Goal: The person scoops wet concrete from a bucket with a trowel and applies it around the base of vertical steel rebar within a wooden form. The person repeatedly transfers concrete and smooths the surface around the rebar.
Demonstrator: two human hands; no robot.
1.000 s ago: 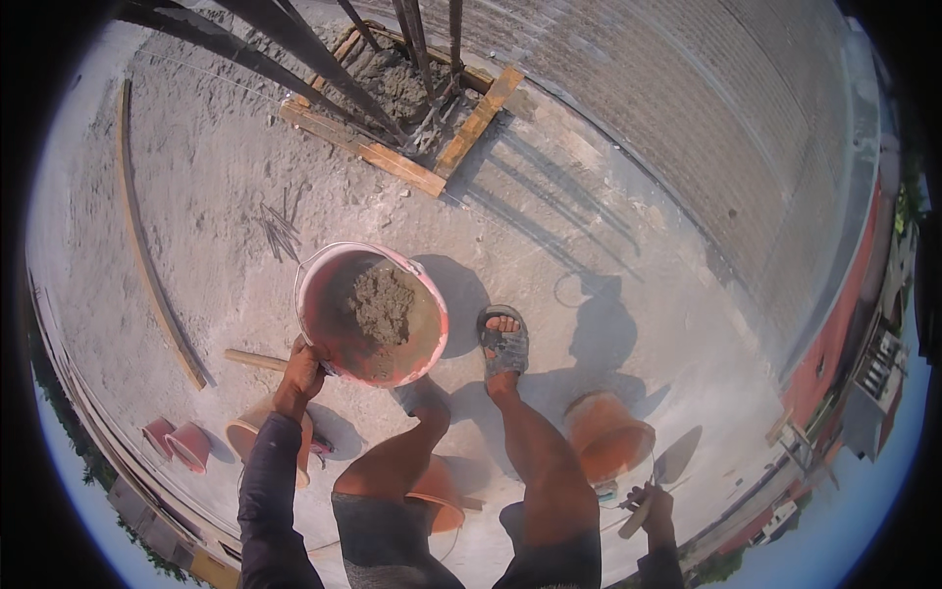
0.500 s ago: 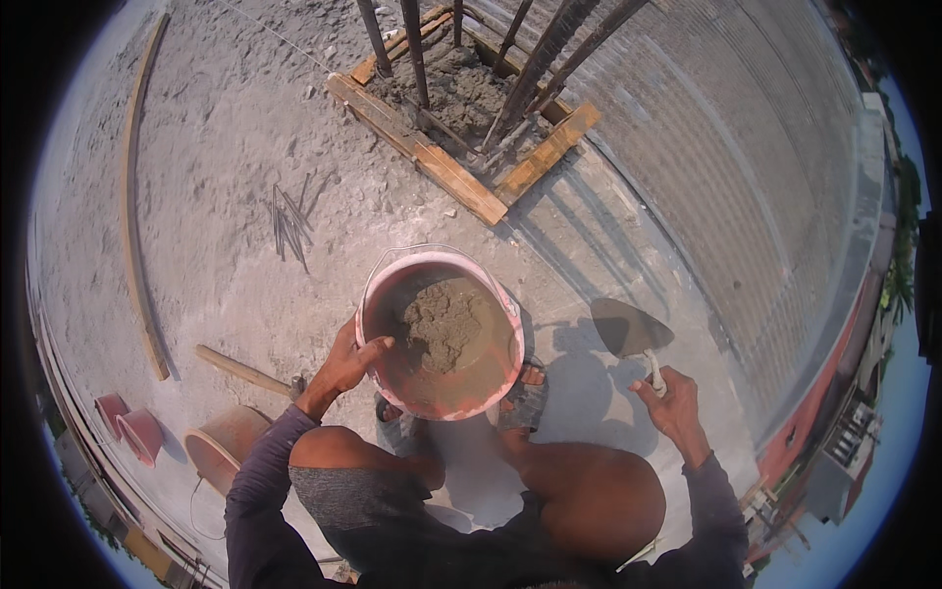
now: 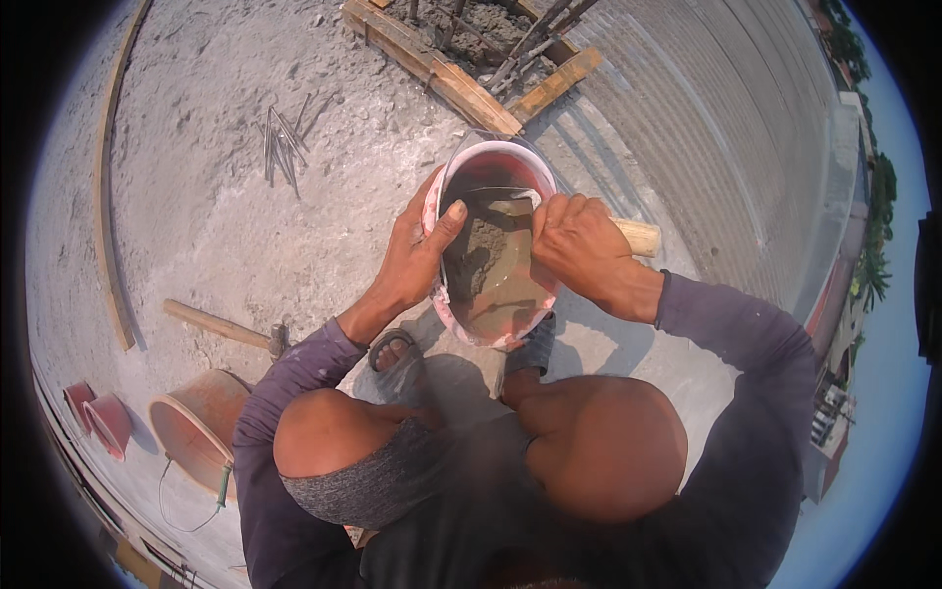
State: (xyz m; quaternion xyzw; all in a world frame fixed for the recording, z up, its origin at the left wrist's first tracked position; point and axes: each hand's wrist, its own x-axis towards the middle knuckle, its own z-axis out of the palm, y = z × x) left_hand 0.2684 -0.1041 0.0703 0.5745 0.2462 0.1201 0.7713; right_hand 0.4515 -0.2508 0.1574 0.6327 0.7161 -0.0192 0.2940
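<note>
Two bare hands are crowding a pink bucket of mortar, which is showing at twelve o'clock from a crouching worker's knees. At the bucket's nine o'clock, the left hand is pinching the wall, thumb hooking over the rim and fingers pressing the outside, apparently bracing the load against the tool. At three, the right hand is clenching the trowel by its handle, the wooden butt pointing outward and the blade end reaching inside the bucket; how deep, I cannot tell from where I am standing. Nor can I tell whether the bucket's base is touching the ground.

Just beyond, at twelve, a wooden frame is ringing upright bars, seemingly penning in the fill. Ribbed sheeting is spreading at two. Loose rods are lying at ten, a plank is stretching along nine, and a hammer is resting between eight and nine. An orange bucket and two small pails are occupying eight, probably parked there to leave footing free.
</note>
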